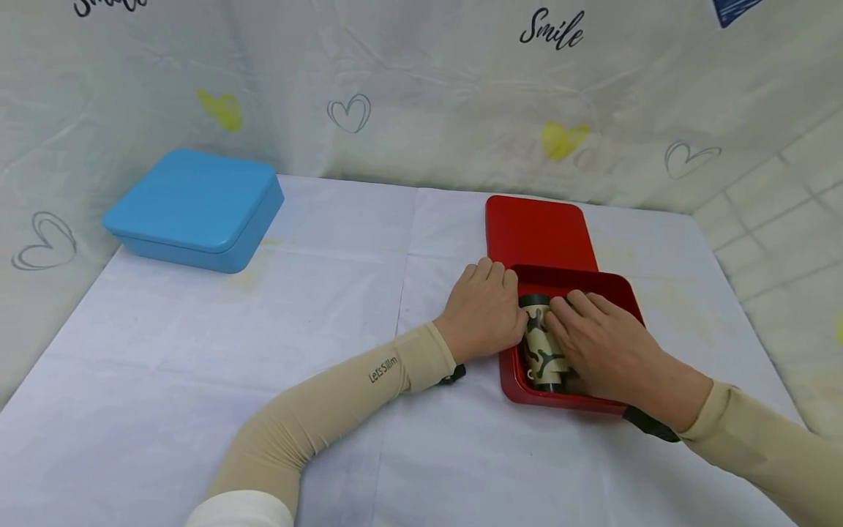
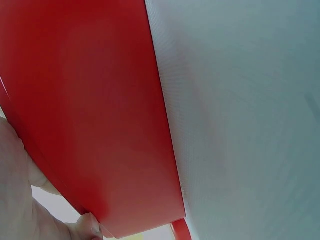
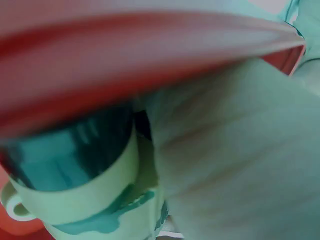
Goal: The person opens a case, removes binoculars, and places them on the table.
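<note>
Camouflage-patterned binoculars [image 1: 543, 344], beige with black ends, lie inside an uncovered red box [image 1: 527, 394]. My right hand [image 1: 609, 351] reaches over the box's right side and holds the binoculars, hiding much of them. In the right wrist view, a barrel [image 3: 95, 210] with a small strap loop shows close beside the right hand [image 3: 235, 155]. My left hand [image 1: 484, 311] grips the left rim of the box. The left wrist view shows the box's red outer wall [image 2: 110, 125] with the left thumb and fingers [image 2: 87, 225] at its upper edge.
A flat red lid [image 1: 540, 230] lies just behind the red box. At the far left of the white-covered table [image 1: 329, 263] sits a closed blue box [image 1: 197, 205]. Printed white sheeting [image 1: 421, 95] hangs behind the table and along the sides.
</note>
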